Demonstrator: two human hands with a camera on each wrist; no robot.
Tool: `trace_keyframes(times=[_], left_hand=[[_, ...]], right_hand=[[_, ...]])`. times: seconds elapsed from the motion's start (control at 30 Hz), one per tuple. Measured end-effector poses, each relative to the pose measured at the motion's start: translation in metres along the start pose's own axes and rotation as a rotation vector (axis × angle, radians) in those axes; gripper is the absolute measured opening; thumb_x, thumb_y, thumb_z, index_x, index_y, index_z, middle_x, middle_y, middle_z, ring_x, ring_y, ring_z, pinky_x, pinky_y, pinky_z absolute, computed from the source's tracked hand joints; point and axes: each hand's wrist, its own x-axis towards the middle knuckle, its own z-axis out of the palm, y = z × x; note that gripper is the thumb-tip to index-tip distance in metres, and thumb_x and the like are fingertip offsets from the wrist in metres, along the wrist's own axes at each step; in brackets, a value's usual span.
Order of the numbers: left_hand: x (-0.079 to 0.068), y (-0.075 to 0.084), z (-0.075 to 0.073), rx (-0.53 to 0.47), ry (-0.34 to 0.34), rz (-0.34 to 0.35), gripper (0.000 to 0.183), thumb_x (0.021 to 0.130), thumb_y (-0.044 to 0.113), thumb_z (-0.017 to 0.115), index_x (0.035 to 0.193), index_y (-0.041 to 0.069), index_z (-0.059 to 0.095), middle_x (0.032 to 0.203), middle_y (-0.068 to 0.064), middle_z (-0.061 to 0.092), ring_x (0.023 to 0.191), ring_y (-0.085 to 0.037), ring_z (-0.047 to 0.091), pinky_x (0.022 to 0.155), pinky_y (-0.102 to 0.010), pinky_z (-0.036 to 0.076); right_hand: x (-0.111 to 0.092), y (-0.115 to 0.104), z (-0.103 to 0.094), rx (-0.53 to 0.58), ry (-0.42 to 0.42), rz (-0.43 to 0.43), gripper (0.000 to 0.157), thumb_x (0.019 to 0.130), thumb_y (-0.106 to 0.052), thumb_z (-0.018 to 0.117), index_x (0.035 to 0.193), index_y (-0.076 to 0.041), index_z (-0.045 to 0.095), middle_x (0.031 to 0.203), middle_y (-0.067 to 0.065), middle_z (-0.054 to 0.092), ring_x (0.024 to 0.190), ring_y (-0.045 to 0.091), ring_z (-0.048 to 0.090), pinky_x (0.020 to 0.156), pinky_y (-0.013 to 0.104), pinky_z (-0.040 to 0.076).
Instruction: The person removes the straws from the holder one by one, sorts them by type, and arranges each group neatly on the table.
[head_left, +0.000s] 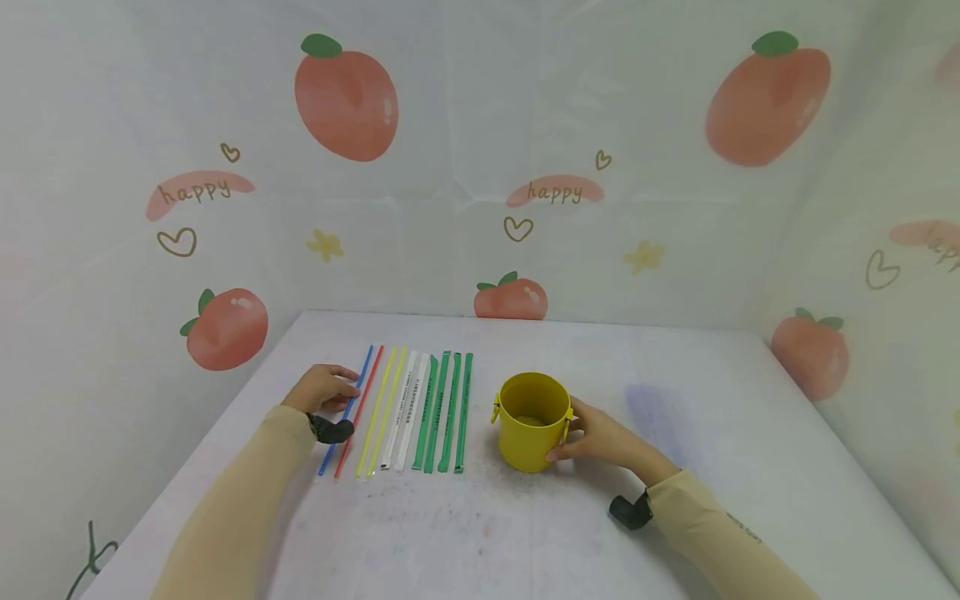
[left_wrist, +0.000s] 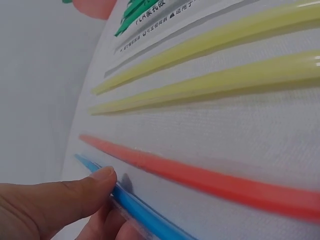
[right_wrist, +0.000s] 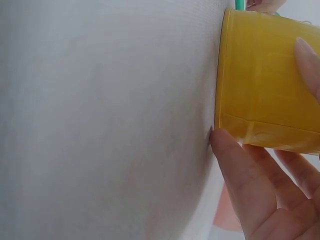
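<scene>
My left hand (head_left: pixel 322 387) pinches a blue straw (left_wrist: pixel 145 212) in a clear wrapper between thumb and fingers, at the left end of a row of straws. Right beside it lies a red straw (head_left: pixel 361 408). Two yellow straws (head_left: pixel 377 408) follow, then white-wrapped straws (head_left: pixel 399 408) and several green-wrapped straws (head_left: pixel 451 408). To the right of the row, a small yellow bucket (head_left: pixel 525 446) stands upright on the table. My right hand (head_left: pixel 600 437) holds its right side, the thumb and fingers spread around the wall in the right wrist view. No straw shows inside the bucket.
The white table (head_left: pixel 480 533) carries a faint purple smudge (head_left: pixel 660 417) on the right. A white cloth (head_left: pixel 450 125) printed with fruit hangs behind and at the sides. Small ring handles (head_left: pixel 496 408) stick out from the bucket. Each wrist wears a black camera (head_left: pixel 632 510).
</scene>
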Motion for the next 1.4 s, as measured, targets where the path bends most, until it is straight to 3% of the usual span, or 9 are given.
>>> trace_keyframes(times=[0.53,1.4], left_hand=[[-0.0035,-0.0009,-0.0011,-0.051,-0.032,0.007,0.049,0.088,0.004,0.069,0.131,-0.008,0.051,0.073,0.002,0.063,0.061,-0.007,0.057,0.058,-0.021,0.055],[-0.0044,0.0016,0.0001,-0.071,-0.026,-0.016,0.046,0.088,0.004,0.068,0.13,-0.007,0.052,0.072,0.001,0.062,0.061,-0.008,0.057,0.058,-0.021,0.055]], right_hand=[[0.0006,-0.0004,0.0011,-0.007,0.011,0.009,0.1,0.071,-0.031,0.087,0.151,-0.012,0.03,0.148,0.016,0.043,0.118,0.04,0.057,0.095,0.053,0.051],[0.0003,-0.0017,0.0004,-0.011,0.012,0.042,0.103,0.071,-0.031,0.087,0.152,-0.012,0.028,0.149,0.016,0.041,0.121,0.04,0.054,0.095,0.053,0.05]])
